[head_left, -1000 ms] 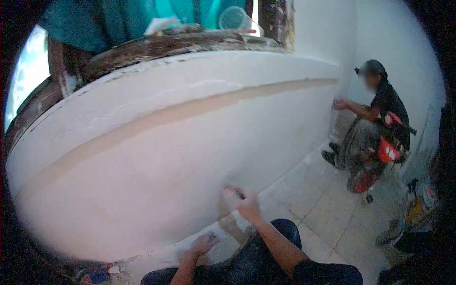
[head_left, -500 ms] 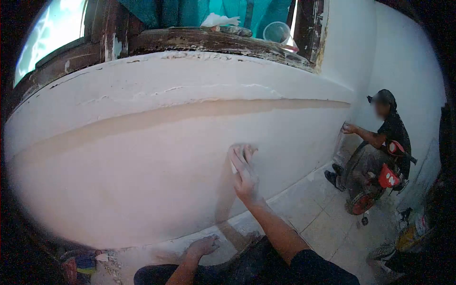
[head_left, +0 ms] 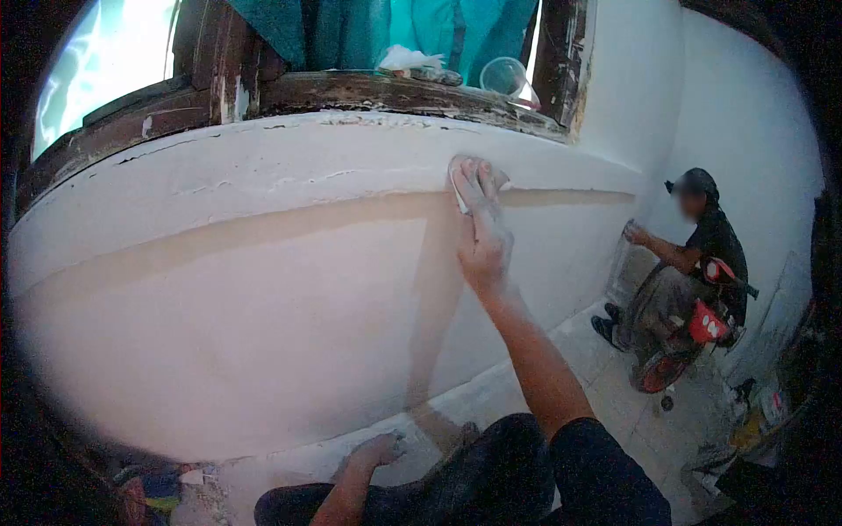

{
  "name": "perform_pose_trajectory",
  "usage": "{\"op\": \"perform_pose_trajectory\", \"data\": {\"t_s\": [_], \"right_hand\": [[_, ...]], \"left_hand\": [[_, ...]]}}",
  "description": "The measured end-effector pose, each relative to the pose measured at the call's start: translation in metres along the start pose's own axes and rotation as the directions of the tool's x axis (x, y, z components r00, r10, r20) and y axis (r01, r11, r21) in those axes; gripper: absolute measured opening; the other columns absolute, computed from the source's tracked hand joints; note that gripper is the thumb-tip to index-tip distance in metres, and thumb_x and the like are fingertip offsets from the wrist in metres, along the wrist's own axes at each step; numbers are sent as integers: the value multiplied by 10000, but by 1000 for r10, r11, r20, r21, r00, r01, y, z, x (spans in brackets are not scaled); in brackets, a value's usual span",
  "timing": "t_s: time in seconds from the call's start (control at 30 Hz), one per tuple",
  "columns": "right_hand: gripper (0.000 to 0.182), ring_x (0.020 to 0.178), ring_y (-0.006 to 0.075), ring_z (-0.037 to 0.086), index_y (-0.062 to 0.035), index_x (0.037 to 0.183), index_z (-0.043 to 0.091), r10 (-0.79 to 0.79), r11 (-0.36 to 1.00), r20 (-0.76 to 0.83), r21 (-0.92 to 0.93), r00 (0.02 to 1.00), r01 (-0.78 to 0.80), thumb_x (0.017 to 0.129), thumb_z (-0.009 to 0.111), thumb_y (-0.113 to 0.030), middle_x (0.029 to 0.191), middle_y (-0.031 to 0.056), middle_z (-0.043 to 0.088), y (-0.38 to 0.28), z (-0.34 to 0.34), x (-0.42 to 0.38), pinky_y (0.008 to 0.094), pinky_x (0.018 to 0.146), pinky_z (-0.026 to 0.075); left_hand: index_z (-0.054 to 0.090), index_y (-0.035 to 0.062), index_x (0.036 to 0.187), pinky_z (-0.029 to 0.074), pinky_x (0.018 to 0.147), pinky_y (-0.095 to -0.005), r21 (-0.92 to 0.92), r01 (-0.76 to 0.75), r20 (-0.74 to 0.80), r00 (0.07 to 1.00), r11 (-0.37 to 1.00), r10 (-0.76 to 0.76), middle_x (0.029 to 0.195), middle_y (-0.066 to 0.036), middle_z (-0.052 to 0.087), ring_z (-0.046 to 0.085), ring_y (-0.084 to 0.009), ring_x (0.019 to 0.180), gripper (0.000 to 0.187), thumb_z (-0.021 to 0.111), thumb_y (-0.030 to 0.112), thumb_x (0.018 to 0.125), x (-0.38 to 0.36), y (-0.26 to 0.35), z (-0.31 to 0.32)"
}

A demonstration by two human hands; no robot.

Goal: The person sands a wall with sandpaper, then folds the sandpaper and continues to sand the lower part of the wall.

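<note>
My right hand [head_left: 481, 219], dusty white, presses a small sanding sheet or pad [head_left: 458, 186] flat against the white wall [head_left: 289, 324], at the ledge under the window sill. Its fingers point up and cover most of the pad. Low in the view, my left hand [head_left: 377, 451] hangs near my knee above the floor, fingers curled; what it holds, if anything, is too small to tell. The shadow of my right arm falls down the wall.
A dark wooden sill [head_left: 351, 92] carries crumpled white paper [head_left: 410, 59] and a clear plastic cup [head_left: 506, 79]. At the right a person [head_left: 715, 237] crouches by the wall, beside a red fan-like object [head_left: 664, 372]. Mixed items [head_left: 158, 491] lie at the lower left.
My right hand has slid up the wall with the pad, from mid-wall to the ledge. My left hand has barely moved. The view has shifted slightly.
</note>
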State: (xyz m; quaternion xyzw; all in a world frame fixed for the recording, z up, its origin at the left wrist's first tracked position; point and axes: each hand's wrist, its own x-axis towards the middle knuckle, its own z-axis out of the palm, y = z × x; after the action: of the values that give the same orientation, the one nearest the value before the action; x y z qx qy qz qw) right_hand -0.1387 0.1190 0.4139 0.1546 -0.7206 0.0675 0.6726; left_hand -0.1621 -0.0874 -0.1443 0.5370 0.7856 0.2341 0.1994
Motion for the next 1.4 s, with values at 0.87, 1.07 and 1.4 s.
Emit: {"op": "perform_pose_trajectory", "data": {"t_s": [0.87, 1.07, 1.4], "right_hand": [[392, 1311, 388, 601, -44, 1409, 609, 330, 943, -67, -21, 942, -332, 1029, 561, -126, 1416, 246, 607, 95, -25, -27, 468, 1045, 482], [395, 1389, 375, 532, -65, 1415, 614, 667, 743, 78, -148, 741, -653, 1030, 568, -143, 1474, 243, 564, 129, -53, -18, 438, 1082, 454], [376, 1315, 365, 602, 7, 1395, 604, 348, 935, -96, -37, 933, -352, 1066, 527, -158, 1428, 230, 611, 126, -46, -37, 395, 1055, 477]], "left_hand": [[526, 94, 1451, 459, 1110, -513, -44, 349, 124, 932, 936, -342, 1440, -192, 604, 565, -391, 1335, 601, 661, 428, 969, -30, 52, -44], [546, 98, 1447, 454, 1122, -507, -69, 361, 190, 920, 930, -343, 1439, -180, 610, 572, -389, 1328, 599, 673, 421, 959, -24, 57, -55], [571, 88, 1422, 460, 1114, -497, 31, 284, 194, 939, 958, -285, 1422, -194, 618, 586, -392, 1307, 580, 653, 407, 944, -21, 44, -32]]}}
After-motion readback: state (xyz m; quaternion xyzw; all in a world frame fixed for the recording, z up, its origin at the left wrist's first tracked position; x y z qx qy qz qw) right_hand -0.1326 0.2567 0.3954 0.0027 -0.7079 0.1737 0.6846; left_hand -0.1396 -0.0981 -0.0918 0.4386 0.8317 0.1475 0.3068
